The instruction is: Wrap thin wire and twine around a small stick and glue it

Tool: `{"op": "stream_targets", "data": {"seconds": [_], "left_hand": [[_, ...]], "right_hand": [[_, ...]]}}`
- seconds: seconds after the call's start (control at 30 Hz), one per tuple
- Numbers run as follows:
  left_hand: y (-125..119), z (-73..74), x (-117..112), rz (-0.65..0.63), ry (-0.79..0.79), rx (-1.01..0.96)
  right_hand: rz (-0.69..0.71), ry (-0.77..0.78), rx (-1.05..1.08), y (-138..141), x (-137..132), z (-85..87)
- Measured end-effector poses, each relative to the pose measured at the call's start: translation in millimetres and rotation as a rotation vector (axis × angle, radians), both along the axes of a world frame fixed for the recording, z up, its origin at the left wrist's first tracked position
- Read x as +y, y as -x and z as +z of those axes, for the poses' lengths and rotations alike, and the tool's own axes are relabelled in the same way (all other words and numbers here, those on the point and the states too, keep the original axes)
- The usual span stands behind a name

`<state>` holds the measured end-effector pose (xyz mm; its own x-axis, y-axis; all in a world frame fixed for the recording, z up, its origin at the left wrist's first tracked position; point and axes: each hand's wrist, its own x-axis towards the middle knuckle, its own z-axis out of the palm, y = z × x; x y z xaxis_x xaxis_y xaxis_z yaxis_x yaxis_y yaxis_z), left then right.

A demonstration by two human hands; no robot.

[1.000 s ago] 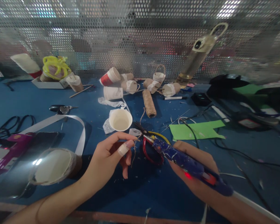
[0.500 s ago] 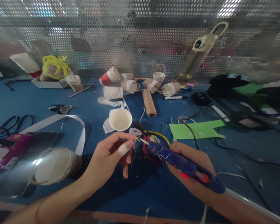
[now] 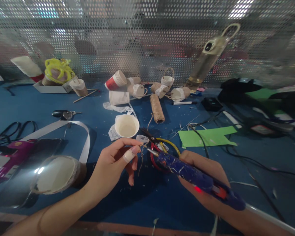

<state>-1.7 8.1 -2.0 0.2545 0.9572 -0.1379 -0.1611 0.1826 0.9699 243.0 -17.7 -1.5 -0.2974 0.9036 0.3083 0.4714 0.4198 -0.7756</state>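
Between thumb and forefinger, my left hand [image 3: 119, 157] pinches a thin piece of twine [image 3: 142, 155] whose loose end hangs down. A pale bandage wraps the thumb. My right hand [image 3: 204, 173] grips a blue glue gun [image 3: 186, 172] with a lit red lamp and a glue stick [image 3: 267, 216] out of its back. Its metal nozzle points at the twine by my left fingertips; whether they touch I cannot tell. Scissors [image 3: 170, 141] with red and yellow handles lie just behind the nozzle. Beyond my left hand stands a white paper cup [image 3: 127, 126].
A twine spool [image 3: 157, 109] lies behind the scissors, near several twine-wrapped cups [image 3: 159, 89]. Green paper [image 3: 207, 136] and black cables lie at right. At left are a twine-trimmed cup [image 3: 56, 175], white ribbon [image 3: 85, 141] and keys [image 3: 67, 114]. A bottle [image 3: 204, 60] leans on the perforated panel [image 3: 147, 42].
The glue gun has shifted slightly right and down with my right hand, its nozzle a bit away from the left fingertips. My left hand has moved very slightly left.
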Motion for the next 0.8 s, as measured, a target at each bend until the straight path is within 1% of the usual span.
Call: {"op": "stream_targets", "data": {"seconds": [0.07, 0.13, 0.2, 0.27, 0.33, 0.4, 0.5, 0.67, 0.8], "left_hand": [[-0.2, -0.7, 0.9, -0.004, 0.002, -0.005], [-0.7, -1.2, 1.9, -0.007, 0.009, -0.008], [-1.6, -0.9, 2.5, -0.012, 0.022, -0.02], [-2.8, 0.4, 2.8, -0.034, 0.054, -0.057], [-4.0, 2.1, 3.2, -0.072, 0.113, -0.111], [-4.9, 3.4, 3.8, -0.108, 0.183, -0.157], [-4.9, 3.8, 4.9, -0.136, 0.248, -0.191], [-3.7, 2.3, 5.3, -0.182, 0.282, -0.231], [-4.2, 3.3, 4.8, -0.217, 0.299, -0.244]], "right_hand": [[-0.041, -0.008, 0.025, 1.4, -0.7, 2.7], [-0.125, -0.023, 0.069, 3.0, -1.9, 4.0], [-0.225, -0.003, 0.109, 3.7, -3.2, 3.3], [-0.308, 0.086, 0.147, 2.9, -3.8, 1.2], [-0.359, 0.195, 0.175, 0.6, -3.0, -1.0], [-0.367, 0.25, 0.17, -1.9, -0.4, -2.2], [-0.35, 0.222, 0.167, -3.9, 5.3, -1.4], [-0.355, 0.183, 0.311, -2.3, 10.7, -0.5], [-0.365, 0.199, 0.293, -2.5, 8.1, -6.0]]}}
